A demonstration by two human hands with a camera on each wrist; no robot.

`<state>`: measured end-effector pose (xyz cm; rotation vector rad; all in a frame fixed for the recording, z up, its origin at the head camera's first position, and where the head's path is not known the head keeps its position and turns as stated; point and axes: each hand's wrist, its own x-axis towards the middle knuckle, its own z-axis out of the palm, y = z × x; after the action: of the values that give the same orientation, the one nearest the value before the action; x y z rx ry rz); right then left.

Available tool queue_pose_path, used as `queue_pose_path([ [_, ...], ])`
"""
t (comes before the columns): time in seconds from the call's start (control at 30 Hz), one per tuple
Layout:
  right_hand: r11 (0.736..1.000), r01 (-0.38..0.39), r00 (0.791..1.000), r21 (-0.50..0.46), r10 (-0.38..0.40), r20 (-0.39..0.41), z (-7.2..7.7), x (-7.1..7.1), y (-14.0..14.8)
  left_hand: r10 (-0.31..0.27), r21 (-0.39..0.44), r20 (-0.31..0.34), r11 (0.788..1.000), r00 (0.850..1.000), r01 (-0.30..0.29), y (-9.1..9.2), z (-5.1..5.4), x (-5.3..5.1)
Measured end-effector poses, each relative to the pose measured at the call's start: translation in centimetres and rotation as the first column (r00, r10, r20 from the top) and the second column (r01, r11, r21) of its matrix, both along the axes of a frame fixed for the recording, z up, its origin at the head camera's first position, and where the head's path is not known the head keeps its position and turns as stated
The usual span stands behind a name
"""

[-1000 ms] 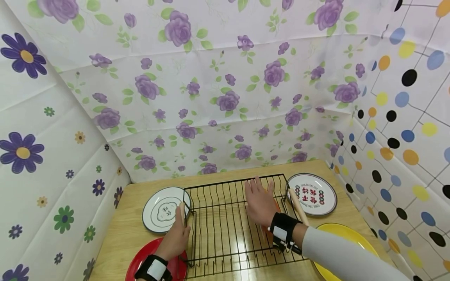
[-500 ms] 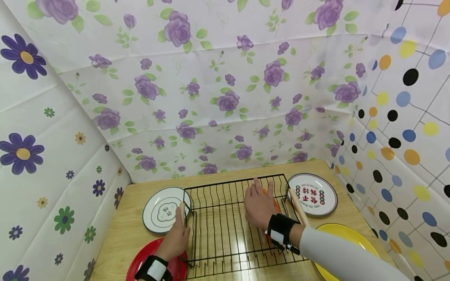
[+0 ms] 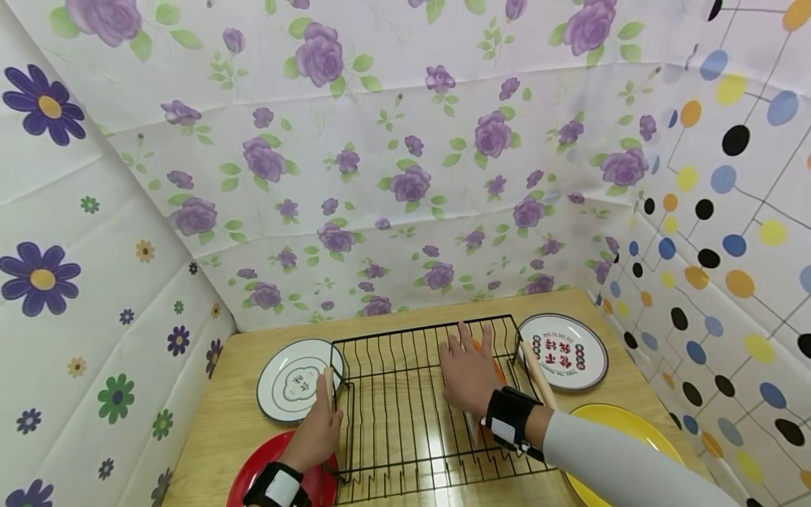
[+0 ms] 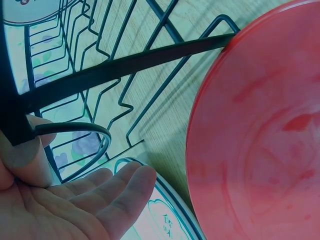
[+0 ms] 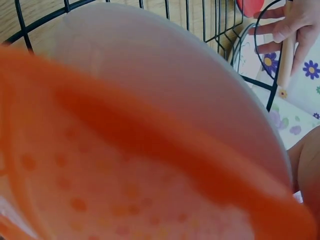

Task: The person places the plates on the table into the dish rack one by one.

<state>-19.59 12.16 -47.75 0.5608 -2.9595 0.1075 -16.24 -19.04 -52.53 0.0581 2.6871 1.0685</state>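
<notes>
A black wire dish rack (image 3: 399,394) with wooden side handles stands before me. My left hand (image 3: 317,433) holds its left wooden handle (image 4: 32,160) between thumb and index finger, the other fingers stretched out. At the right of the rack, an orange plate (image 5: 150,185) and a pale plate (image 5: 170,55) stand on edge side by side. My right hand (image 3: 469,377) lies over the top of them, its fingers reaching over the far rim and gripping the pale plate. Most of that grip is hidden behind the plates in the right wrist view.
A red plate (image 3: 247,472) and a white plate with printed characters (image 3: 272,394) lie left of the rack. On its right are another white plate (image 3: 589,338) and a yellow plate (image 3: 633,422). Patterned cloth walls (image 3: 380,267) enclose the wooden table (image 3: 209,422) behind and at both sides.
My right hand has shifted slightly over the plates and its fingers have moved a little. The left hand stays on the handle, and the rack has not moved.
</notes>
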Motion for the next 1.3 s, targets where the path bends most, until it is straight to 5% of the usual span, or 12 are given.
queue_pose_path([
  [0.33, 0.966, -0.041, 0.993, -0.256, 0.01, -0.121, 0.9, -0.8, 2.0, 0.013, -0.004, 0.0, 1.0, 1.0, -0.013, -0.2, -0.2, 0.1],
  [0.53, 0.951, 0.041, 0.994, -0.307, -0.069, -0.079, 2.2, -2.8, 5.2, 0.005, 0.009, 0.009, 1.0, 1.0, -0.005, -0.3, -0.2, 0.2],
  [0.67, 0.937, 0.124, 0.988, -0.328, -0.145, -0.042, 1.8, -4.3, 8.9, -0.009, 0.016, 0.018, 1.0, 1.0, 0.009, -0.2, -0.1, 0.3],
  [0.97, 0.954, 0.223, 0.975, -0.201, -0.221, 0.031, -5.7, -5.7, 18.3, -0.011, 0.022, 0.014, 1.0, 1.0, 0.011, -0.3, -0.2, 0.3],
  [1.17, 0.95, 0.286, 0.951, -0.125, -0.266, 0.156, -10.4, -4.7, 21.0, -0.012, 0.031, 0.027, 0.999, 1.0, 0.012, -0.3, -0.4, 0.1],
  [1.3, 0.956, 0.269, 0.953, -0.114, -0.248, 0.172, -12.2, -4.3, 21.7, -0.014, 0.027, 0.025, 1.0, 1.0, 0.014, -0.4, -0.4, 0.1],
])
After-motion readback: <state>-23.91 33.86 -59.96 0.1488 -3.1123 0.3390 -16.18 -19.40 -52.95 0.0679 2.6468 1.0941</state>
